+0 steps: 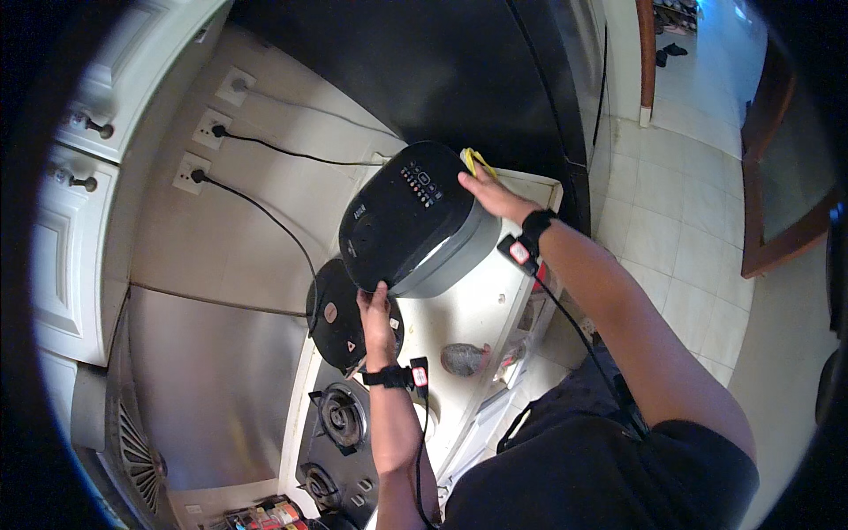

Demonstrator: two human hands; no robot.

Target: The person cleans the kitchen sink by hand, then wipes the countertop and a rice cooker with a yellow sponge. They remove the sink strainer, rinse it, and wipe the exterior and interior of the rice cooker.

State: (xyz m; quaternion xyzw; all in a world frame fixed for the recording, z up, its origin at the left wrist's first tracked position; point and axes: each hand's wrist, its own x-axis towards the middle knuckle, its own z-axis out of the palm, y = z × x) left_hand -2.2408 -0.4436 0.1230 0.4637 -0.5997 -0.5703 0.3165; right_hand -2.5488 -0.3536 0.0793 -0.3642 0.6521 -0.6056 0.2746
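Observation:
A rice cooker [411, 218] with a glossy black top, a button panel and grey sides is held between my two hands over the white countertop. My left hand [375, 311] grips its near left end, thumb on the rim. At the opposite end is my right hand [493, 192], pressed to the side near the top edge, beside a yellow and white cloth [476, 161]. Whether the cooker's base touches the counter cannot be told. Partly behind my left hand sits a round black appliance [338, 324]. A grey patterned object [464, 359] lies on the countertop [430, 324].
A gas stove [339, 417] adjoins the black appliance. Black cords run from wall sockets [192, 172] towards the appliances. A tall dark refrigerator [450, 66] stands beyond the counter. White cabinets [73, 265] hang at left; a wood-framed door [755, 199] is at right.

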